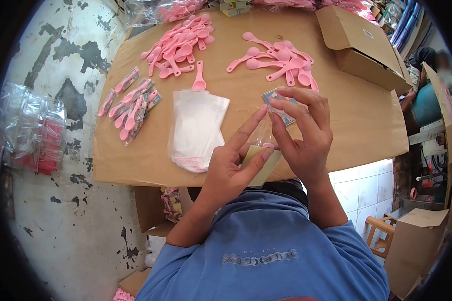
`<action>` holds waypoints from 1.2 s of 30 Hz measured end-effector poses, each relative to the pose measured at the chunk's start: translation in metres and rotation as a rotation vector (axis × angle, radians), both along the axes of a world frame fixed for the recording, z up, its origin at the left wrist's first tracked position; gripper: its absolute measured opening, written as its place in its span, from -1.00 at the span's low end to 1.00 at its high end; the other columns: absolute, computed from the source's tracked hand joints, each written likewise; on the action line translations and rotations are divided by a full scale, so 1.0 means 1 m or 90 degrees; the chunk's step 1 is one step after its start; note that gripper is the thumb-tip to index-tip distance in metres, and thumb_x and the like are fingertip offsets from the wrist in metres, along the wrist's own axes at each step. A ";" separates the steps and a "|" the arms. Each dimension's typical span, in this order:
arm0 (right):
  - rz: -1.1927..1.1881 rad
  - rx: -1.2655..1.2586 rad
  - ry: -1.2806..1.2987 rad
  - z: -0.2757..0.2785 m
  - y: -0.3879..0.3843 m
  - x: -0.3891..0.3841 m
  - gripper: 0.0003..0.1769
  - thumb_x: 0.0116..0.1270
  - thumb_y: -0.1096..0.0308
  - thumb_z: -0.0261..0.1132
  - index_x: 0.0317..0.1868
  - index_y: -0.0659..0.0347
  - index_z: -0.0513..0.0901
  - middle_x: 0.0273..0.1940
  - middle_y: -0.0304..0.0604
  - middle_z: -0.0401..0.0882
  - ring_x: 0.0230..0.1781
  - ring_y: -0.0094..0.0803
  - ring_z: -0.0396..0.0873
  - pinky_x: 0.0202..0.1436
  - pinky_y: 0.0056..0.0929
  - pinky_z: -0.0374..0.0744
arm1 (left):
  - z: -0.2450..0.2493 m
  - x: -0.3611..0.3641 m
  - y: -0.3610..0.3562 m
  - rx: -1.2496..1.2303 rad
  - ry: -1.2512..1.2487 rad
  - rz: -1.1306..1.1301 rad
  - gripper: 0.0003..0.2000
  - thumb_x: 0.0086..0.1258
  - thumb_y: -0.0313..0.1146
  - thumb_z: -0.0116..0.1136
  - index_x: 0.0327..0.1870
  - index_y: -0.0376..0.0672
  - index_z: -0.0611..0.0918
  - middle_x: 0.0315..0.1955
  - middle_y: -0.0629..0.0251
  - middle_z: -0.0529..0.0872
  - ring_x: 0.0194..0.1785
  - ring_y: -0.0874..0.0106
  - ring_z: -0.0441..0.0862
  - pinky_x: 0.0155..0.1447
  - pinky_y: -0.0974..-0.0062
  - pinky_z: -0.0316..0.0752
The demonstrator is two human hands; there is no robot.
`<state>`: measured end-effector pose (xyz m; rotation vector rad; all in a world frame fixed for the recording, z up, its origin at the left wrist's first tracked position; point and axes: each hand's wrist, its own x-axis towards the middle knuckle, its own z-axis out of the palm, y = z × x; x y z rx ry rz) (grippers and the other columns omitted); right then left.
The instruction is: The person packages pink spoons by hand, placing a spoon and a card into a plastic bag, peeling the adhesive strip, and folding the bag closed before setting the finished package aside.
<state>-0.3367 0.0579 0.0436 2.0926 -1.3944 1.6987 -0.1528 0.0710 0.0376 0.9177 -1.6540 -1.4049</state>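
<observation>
My left hand (pixel 229 169) is closed on a pale yellowish card (pixel 260 169), its thumb lying across the front. The end of a pink spoon (pixel 268 146) shows at the card's top edge, its remainder hidden by card and fingers. Above them rises a clear plastic bag (pixel 264 131), its upper edge between my left index finger and my right hand (pixel 306 133). The right thumb and index finger pinch near that edge. Behind the right fingers, blue printed cards (pixel 272 95) lie on the table. Left of my hands is a stack of clear bags (pixel 196 125).
Loose pink spoons form two piles, one at the back left (pixel 178 45) and one at the back right (pixel 284 57). Bagged spoons (pixel 130 108) lie at the left of the brown-covered table (pixel 135 165). A cardboard box (pixel 366 50) stands back right; a person (pixel 427 60) is beyond it.
</observation>
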 end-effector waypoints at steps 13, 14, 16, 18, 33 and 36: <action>-0.011 -0.026 0.040 0.005 0.005 0.009 -0.75 0.11 0.58 0.49 -0.16 0.21 0.73 -0.05 -0.16 0.71 -0.03 -0.16 0.62 0.03 -0.21 0.57 | 0.005 0.007 0.007 -0.053 -0.026 -0.011 -0.28 0.48 -0.54 0.26 0.65 -0.20 0.27 -0.58 0.66 0.39 -0.49 0.82 0.16 -0.38 0.74 0.02; -0.011 -0.025 0.039 0.005 0.005 0.010 -0.75 0.10 0.58 0.49 -0.17 0.21 0.72 -0.05 -0.16 0.71 -0.03 -0.16 0.62 0.03 -0.21 0.57 | 0.006 0.008 0.007 -0.056 -0.030 -0.013 -0.28 0.47 -0.53 0.27 0.65 -0.19 0.28 -0.60 0.67 0.34 -0.50 0.80 0.14 -0.38 0.72 0.01; 0.001 -0.018 0.027 0.005 0.005 0.009 -0.74 0.08 0.59 0.48 -0.19 0.22 0.70 -0.06 -0.15 0.71 -0.04 -0.17 0.63 0.00 -0.23 0.58 | 0.014 0.009 0.009 -0.061 -0.060 -0.014 -0.27 0.46 -0.51 0.28 0.65 -0.17 0.29 -0.62 0.67 0.24 -0.51 0.76 0.09 -0.38 0.68 0.00; 0.013 -0.004 0.002 0.004 0.004 0.009 -0.74 0.08 0.60 0.47 -0.20 0.23 0.68 -0.06 -0.14 0.71 -0.04 -0.18 0.64 -0.01 -0.24 0.60 | 0.022 0.009 0.011 -0.069 -0.089 -0.014 -0.28 0.45 -0.49 0.28 0.65 -0.16 0.30 -0.62 0.66 0.17 -0.52 0.72 0.06 -0.37 0.64 -0.01; 0.143 0.052 -0.517 0.021 0.003 -0.028 -0.90 0.43 0.69 0.22 -0.12 0.36 0.56 -0.01 0.13 0.72 0.01 -0.35 0.71 0.21 -0.42 0.59 | 0.017 0.010 -0.003 0.080 0.104 -0.058 -0.41 0.60 -0.43 0.19 0.59 -0.28 0.30 -0.09 -0.01 0.86 0.03 0.51 0.76 0.02 0.62 0.60; 0.200 0.004 -0.606 0.022 0.000 -0.028 -0.89 0.47 0.68 0.14 -0.11 0.34 0.54 -0.05 0.11 0.72 -0.05 -0.36 0.71 0.09 -0.48 0.61 | 0.013 0.009 -0.010 0.091 0.177 -0.008 -0.48 0.61 -0.42 0.18 0.52 -0.32 0.36 -0.07 -0.03 0.84 0.06 0.37 0.79 0.05 0.54 0.66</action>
